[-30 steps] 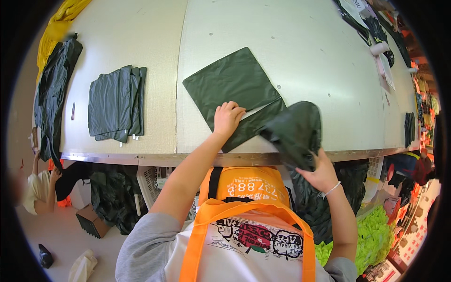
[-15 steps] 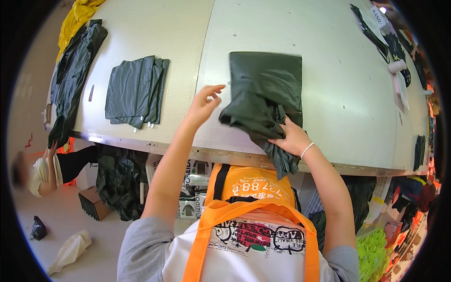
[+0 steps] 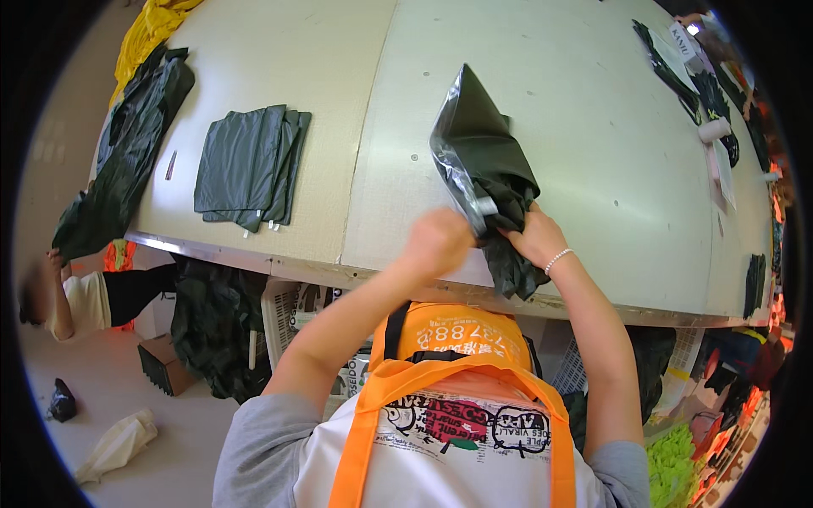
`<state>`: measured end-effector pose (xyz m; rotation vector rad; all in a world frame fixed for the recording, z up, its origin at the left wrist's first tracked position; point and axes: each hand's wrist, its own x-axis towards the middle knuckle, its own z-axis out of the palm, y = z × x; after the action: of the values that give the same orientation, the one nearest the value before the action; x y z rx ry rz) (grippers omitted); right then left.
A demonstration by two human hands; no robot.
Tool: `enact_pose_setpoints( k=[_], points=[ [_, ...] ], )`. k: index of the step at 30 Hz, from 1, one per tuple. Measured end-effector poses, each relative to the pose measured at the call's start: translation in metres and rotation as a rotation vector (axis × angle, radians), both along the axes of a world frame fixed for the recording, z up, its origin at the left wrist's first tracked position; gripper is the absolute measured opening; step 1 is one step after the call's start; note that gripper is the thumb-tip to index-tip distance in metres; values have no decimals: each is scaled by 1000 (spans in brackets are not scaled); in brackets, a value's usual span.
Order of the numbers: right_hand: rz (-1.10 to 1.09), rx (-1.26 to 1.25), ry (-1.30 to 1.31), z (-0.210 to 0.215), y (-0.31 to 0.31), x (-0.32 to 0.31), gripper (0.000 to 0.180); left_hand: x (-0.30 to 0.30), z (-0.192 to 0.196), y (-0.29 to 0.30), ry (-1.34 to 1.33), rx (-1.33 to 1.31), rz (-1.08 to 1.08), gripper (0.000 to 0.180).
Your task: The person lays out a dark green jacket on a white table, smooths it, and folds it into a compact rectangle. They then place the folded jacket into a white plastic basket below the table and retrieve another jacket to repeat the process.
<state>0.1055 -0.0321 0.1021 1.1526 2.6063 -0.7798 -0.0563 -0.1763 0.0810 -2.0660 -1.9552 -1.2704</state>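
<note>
Two hands [image 3: 483, 241] on clear bag [image 3: 464, 161]

Your left hand [image 3: 438, 243] and right hand [image 3: 535, 238] grip a dark green folded garment [image 3: 495, 190] inside a clear plastic bag [image 3: 461, 169], which rises above your fists; stacked dark green folded garments [image 3: 247, 162] lie well left.

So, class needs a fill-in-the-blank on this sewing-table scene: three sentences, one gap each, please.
1. The right hand grips a dark ____ garment in a clear plastic bag.
2. The left hand is closed into a ____.
3. The folded stack lies to the person's ____ on the table.

Missing words: green; fist; left
</note>
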Motion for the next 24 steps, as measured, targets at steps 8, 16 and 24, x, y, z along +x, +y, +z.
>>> enact_pose_setpoints(
  k=[8,16,24],
  points=[
    [-105,40,40,9,-11,-1,32,31,-10,-21,-143,-1056,-297,25],
    [83,383,114,7,-32,-18,24,27,66,98,286,-261,91,32],
    [27,412,-101,-35,-49,-13,32,63,46,50,333,-231,-295,20]
  ],
)
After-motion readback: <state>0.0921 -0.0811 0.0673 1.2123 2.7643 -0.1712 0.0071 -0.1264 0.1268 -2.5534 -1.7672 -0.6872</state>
